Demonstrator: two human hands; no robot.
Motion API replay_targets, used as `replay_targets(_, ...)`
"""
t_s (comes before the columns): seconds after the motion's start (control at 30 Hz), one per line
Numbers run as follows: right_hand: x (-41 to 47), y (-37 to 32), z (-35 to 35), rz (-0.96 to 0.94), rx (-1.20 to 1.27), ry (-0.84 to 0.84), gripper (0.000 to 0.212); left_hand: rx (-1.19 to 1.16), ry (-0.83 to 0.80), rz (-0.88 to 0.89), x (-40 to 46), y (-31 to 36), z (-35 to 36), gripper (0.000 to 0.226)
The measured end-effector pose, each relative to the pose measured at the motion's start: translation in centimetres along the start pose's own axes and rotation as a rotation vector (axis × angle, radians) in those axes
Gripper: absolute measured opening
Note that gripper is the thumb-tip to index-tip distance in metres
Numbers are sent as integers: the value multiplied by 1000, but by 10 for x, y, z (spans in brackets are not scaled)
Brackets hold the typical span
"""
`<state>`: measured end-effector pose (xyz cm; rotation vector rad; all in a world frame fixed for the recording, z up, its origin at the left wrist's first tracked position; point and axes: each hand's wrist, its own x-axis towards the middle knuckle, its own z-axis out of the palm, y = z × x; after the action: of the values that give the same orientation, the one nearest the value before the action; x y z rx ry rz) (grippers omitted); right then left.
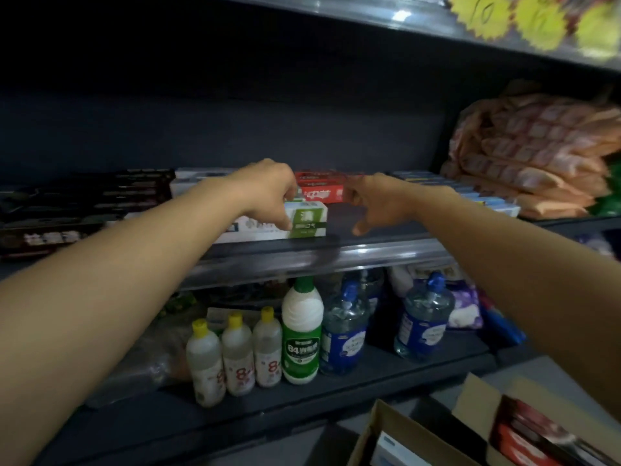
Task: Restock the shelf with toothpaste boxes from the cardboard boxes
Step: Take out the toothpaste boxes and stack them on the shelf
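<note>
Left hand gripped a green-white toothpaste box at the shelf lip; right hand, just beside, hung loosely curled and held nothing. Risk: box sat near the edge, could slide off once let go.

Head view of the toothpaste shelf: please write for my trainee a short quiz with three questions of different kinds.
1. True or false: the left hand grips the white and green toothpaste box.
2. Which colour are the boxes next to the right hand? A blue, B red, C black.
3. Fill in: the tall green bottle has a ____ cap.

Key: 1 true; 2 B; 3 green.
</note>
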<state>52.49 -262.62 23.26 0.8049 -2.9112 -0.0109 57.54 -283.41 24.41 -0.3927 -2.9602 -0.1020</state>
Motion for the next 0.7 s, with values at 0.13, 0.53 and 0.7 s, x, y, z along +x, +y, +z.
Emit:
replay_targets(0.13,-52,26,17,56,-5,-9,60,2,6,158,4,59,30,52)
replay_targets(0.53,-214,106,129,262,73,-79,60,-59,-228,396,-2,204,177,56)
replay_targets(0.7,-262,108,199,282,101,-179,69,-42,-368,432,-21,236,252,51)
